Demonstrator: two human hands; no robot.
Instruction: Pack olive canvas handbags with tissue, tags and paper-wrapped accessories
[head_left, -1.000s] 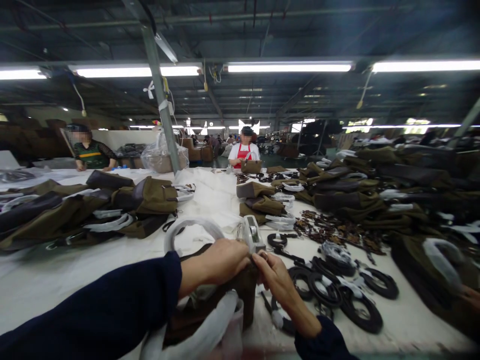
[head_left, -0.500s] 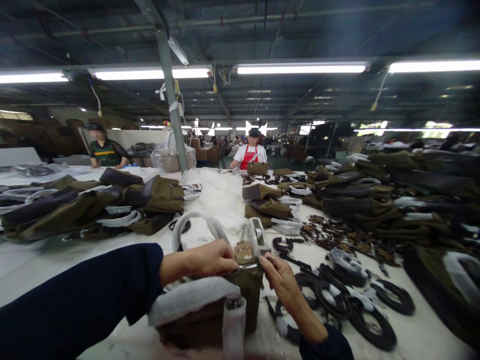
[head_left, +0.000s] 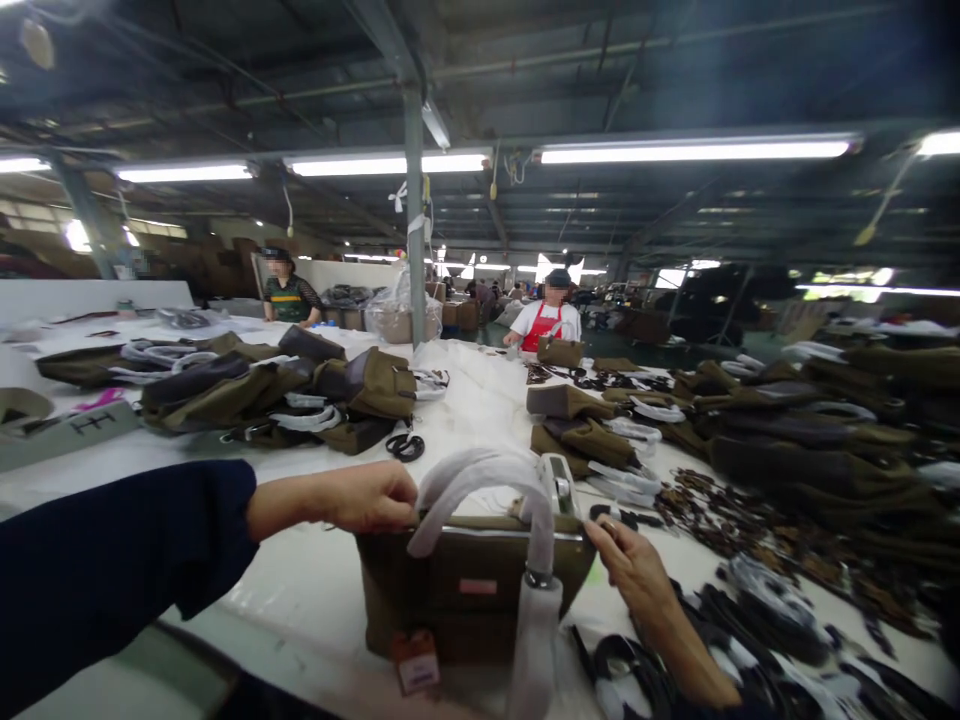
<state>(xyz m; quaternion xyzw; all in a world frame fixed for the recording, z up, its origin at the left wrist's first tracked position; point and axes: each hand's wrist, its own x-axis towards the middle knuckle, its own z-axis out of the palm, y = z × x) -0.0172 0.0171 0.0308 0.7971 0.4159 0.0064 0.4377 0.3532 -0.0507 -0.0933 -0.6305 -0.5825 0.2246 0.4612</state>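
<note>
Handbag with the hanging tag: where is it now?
In the head view, the handbag is low, near centre, between the left hand and the right hand.

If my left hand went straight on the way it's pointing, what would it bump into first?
Past the corner of the bag it's holding, your left hand would likely meet the white-wrapped handles first, though depth is unclear.
</note>
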